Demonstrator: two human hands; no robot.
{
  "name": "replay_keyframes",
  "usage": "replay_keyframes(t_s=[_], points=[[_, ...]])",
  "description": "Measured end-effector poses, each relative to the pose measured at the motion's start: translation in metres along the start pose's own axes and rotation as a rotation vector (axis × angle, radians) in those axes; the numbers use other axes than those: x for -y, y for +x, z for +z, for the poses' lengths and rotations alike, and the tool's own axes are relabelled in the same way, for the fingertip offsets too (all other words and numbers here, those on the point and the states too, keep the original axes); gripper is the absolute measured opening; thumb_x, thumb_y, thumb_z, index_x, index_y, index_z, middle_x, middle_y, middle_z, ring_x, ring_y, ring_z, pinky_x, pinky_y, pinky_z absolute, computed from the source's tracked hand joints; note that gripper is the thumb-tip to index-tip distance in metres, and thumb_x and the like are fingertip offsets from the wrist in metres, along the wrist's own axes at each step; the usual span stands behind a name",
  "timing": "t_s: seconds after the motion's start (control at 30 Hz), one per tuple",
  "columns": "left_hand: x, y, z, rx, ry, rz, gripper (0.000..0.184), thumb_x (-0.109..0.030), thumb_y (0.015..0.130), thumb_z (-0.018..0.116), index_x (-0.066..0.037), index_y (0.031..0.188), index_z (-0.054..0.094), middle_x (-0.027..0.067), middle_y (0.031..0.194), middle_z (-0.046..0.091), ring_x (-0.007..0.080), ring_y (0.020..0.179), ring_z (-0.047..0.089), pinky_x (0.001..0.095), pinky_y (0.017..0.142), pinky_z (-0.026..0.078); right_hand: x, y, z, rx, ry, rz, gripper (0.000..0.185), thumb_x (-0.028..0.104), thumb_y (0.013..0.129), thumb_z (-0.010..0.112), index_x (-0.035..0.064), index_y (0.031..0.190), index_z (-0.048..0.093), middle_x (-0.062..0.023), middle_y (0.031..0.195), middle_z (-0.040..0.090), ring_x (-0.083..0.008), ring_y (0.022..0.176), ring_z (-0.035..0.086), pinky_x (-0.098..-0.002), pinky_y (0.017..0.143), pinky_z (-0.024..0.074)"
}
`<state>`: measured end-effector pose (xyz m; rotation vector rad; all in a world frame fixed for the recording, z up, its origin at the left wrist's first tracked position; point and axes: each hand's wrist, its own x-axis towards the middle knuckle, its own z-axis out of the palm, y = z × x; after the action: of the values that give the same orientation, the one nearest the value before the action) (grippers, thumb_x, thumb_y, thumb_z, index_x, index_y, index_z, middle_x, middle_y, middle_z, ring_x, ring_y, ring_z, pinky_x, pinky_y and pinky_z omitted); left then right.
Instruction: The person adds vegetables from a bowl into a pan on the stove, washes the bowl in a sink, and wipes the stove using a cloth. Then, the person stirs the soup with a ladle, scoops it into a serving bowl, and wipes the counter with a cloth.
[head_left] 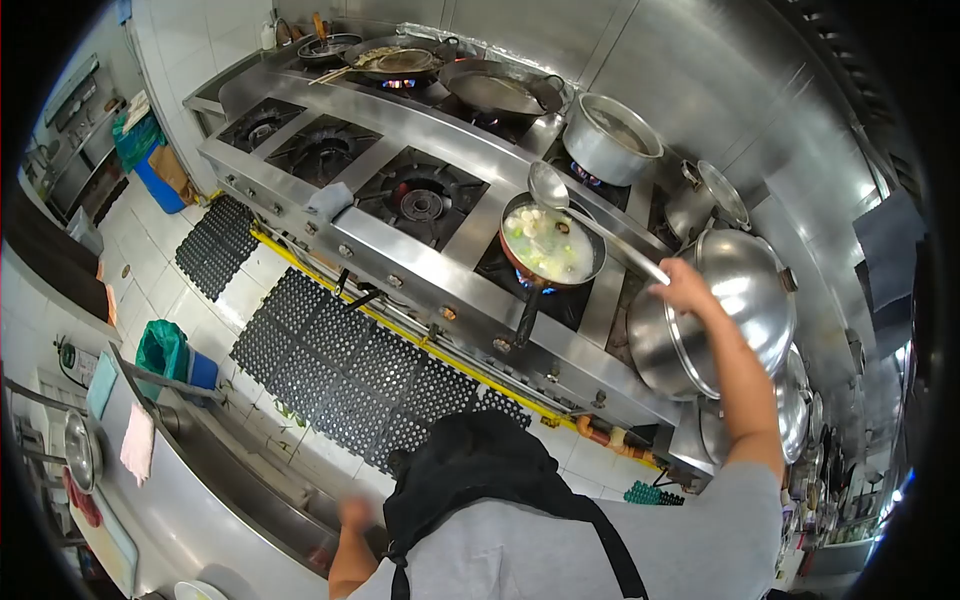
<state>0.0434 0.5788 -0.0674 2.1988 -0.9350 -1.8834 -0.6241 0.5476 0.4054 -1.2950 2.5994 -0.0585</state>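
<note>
Nearest: grey shirt [480,545] with black apron strap [620,552]. Left hand [355,510] low, just over the near steel bench [205,500]; blurred, cannot tell whether its fingers are apart or together. Pink cloth [138,442] lies over the bench's edge on the left; steel bowl [80,452] farther left.

Beyond, on the tiled floor: black perforated mats [320,345]; blue bin [203,370] with green liner [160,350] to the left. Yellow pipe [410,347] runs along the foot of the stove [470,290]. Knobs [448,313] on the stove front; any markings too small to read.

Pan [508,255] on a near burner toward the right, blue flame beneath, handle pointing near. In it, cloudy pale broth [550,245] with white and green pieces. Right hand [685,287] to the right of the pan, fingers clamped round the end of the ladle [610,235]. Ladle slants across the pan; its bowl sits at the far rim.

Right of the hand: large domed steel vessels [745,280]. Far row: deep pot [615,150], wok [490,95], strainer [402,62] left of it.
</note>
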Motion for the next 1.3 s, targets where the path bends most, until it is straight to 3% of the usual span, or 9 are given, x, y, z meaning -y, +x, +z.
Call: replay_keyframes(t_s=[0.03, 0.1, 0.23, 0.4, 0.67, 0.73, 0.83, 1.07, 1.3], points=[[0.006, 0.002, -0.005, 0.020, -0.079, -0.020, 0.024, -0.023, 0.092, 0.056, -0.002, 0.104, 0.055, 0.0099, 0.075, 0.063, 0.0201, 0.054, 0.059, 0.0331, 0.045, 0.044, 0.017, -0.005, -0.022, 0.038, -0.069, 0.045, 0.023, 0.015, 0.077, 0.070, 0.0000, 0.091, 0.061, -0.0152, 0.078, 0.065, -0.0246, 0.060, 0.064, -0.0371, 0.048, 0.0535], [0.014, 0.011, -0.014, 0.018, -0.154, -0.032, 0.023, -0.022, 0.092, 0.055, -0.002, 0.103, 0.055, 0.0096, 0.075, 0.062, 0.0194, 0.053, 0.058, 0.0320, 0.044, 0.043, -0.010, 0.025, -0.040, 0.087, -0.232, -0.089, 0.022, 0.013, 0.077, 0.069, 0.0000, 0.094, 0.062, -0.0149, 0.076, 0.065, -0.0254, 0.059, 0.064, -0.0374, 0.047, 0.0531], [0.014, 0.037, -0.035, -0.024, -0.469, -0.036, 0.019, -0.021, 0.092, 0.054, -0.004, 0.101, 0.053, 0.0085, 0.074, 0.061, 0.0168, 0.052, 0.057, 0.0273, 0.043, 0.040, 0.054, 0.028, -0.100, 0.238, -0.448, 0.141, 0.029, 0.008, 0.071, 0.070, 0.0046, 0.099, 0.067, -0.0119, 0.072, 0.065, -0.0210, 0.055, 0.063, -0.0359, 0.047, 0.0522], [-0.025, 0.066, -0.054, -0.059, -0.431, -0.069, 0.019, -0.021, 0.093, 0.053, -0.004, 0.102, 0.051, 0.0075, 0.074, 0.059, 0.0163, 0.052, 0.055, 0.0279, 0.042, 0.039, 0.087, 0.061, -0.125, 0.278, -0.750, 0.076, 0.032, 0.003, 0.064, 0.071, 0.0041, 0.095, 0.070, -0.0134, 0.072, 0.067, -0.0237, 0.058, 0.065, -0.0353, 0.051, 0.0533], [-0.096, 0.095, -0.065, -0.041, -0.171, -0.059, 0.024, -0.025, 0.093, 0.055, -0.004, 0.106, 0.053, 0.0087, 0.078, 0.062, 0.0187, 0.058, 0.059, 0.0304, 0.044, 0.040, 0.090, 0.137, -0.127, 0.387, -0.832, 0.116, 0.023, 0.002, 0.062, 0.069, 0.0049, 0.085, 0.070, -0.0103, 0.069, 0.068, -0.0222, 0.060, 0.066, -0.0358, 0.052, 0.0529], [-0.112, 0.104, -0.072, -0.005, 0.021, 0.074, 0.026, -0.026, 0.093, 0.056, -0.004, 0.106, 0.055, 0.0094, 0.079, 0.063, 0.0201, 0.059, 0.060, 0.0326, 0.045, 0.041, 0.093, 0.152, -0.127, 0.412, -0.836, 0.103, 0.020, 0.004, 0.062, 0.068, 0.0049, 0.082, 0.070, -0.0089, 0.068, 0.068, -0.0217, 0.059, 0.066, -0.0355, 0.053, 0.0526], [-0.134, 0.115, -0.074, -0.083, -0.156, 0.060, 0.027, -0.027, 0.092, 0.057, -0.004, 0.106, 0.056, 0.0095, 0.081, 0.065, 0.0209, 0.061, 0.061, 0.0348, 0.046, 0.042, 0.091, 0.175, -0.124, 0.485, -0.856, 0.076, 0.017, 0.004, 0.062, 0.067, 0.0044, 0.079, 0.069, -0.0075, 0.067, 0.067, -0.0210, 0.058, 0.065, -0.0352, 0.052, 0.0521], [-0.192, 0.128, -0.071, -0.060, -0.023, 0.062, 0.029, -0.028, 0.091, 0.058, -0.004, 0.107, 0.056, 0.0087, 0.083, 0.065, 0.0206, 0.064, 0.063, 0.0339, 0.050, 0.044, 0.095, 0.189, -0.121, 0.526, -0.798, 0.080, 0.013, 0.001, 0.057, 0.066, 0.0035, 0.070, 0.065, -0.0082, 0.062, 0.065, -0.0226, 0.058, 0.064, -0.0372, 0.051, 0.0483], [-0.226, 0.156, -0.088, -0.026, -0.004, 0.071, 0.027, -0.028, 0.092, 0.056, -0.005, 0.107, 0.056, 0.0083, 0.082, 0.066, 0.0186, 0.064, 0.063, 0.0326, 0.049, 0.044, 0.083, 0.184, -0.125, 0.487, -0.680, 0.179, 0.011, 0.002, 0.062, 0.066, 0.0024, 0.073, 0.064, -0.0078, 0.063, 0.065, -0.0211, 0.056, 0.063, -0.0363, 0.051, 0.0495]])
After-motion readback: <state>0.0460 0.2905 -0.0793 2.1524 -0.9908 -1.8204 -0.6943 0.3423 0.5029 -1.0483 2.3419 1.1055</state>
